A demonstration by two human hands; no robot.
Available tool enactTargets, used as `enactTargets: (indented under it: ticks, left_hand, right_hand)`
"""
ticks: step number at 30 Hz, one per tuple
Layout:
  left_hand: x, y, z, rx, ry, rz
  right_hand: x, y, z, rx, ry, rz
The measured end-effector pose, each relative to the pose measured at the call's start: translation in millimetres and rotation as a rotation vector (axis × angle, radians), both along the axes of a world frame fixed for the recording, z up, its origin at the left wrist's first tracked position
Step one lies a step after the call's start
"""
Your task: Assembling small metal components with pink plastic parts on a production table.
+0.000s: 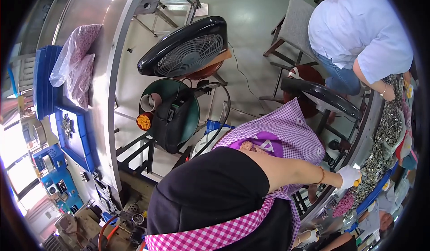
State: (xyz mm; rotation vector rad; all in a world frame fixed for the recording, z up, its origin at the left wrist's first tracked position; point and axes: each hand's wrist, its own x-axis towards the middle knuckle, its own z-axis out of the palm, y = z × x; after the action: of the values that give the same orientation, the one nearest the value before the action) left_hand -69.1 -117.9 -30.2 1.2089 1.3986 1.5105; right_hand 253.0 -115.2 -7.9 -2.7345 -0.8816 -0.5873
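Note:
My left hand [349,177], in a white glove with yellow fingertips, reaches the near edge of a long heap of small silvery metal parts [372,172] on the bench at the right. Its fingers are drawn together at the parts; whatever lies between them is too small to make out. Lower down, my right hand [309,236], also gloved in white, is near the bench edge, partly cut off by my body, and its fingers are unclear. A pink heap of small pieces [343,205] lies beside the metal parts. A purple checked apron [286,130] covers my lap.
A black fan [190,47] and a green round stool [191,116] with a dark bag stand behind. At the upper right a person in white [358,31] works at the same heap. A metal table [105,99] at left holds bagged parts [80,63] and a blue tray [74,137].

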Motion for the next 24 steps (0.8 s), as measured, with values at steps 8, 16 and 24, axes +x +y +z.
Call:
enactTargets:
  ticks: [8,16,24]
  left_hand:
    - [-14.0,-18.2,-16.2,-0.045,0.038,0.064]
    - [-17.5,-25.6,-24.9,-0.128,0.030,0.092]
    - [-24.9,-23.8,-17.5,-0.123,0.023,0.076]
  right_hand:
    - [-44.9,-62.6,13.6,-0.034,-0.033,-0.069]
    - [-70.1,-120.6,33.1,-0.040,0.046,0.004]
    - [-97.7,-136.0,56.2,-0.048,0.168,0.238]
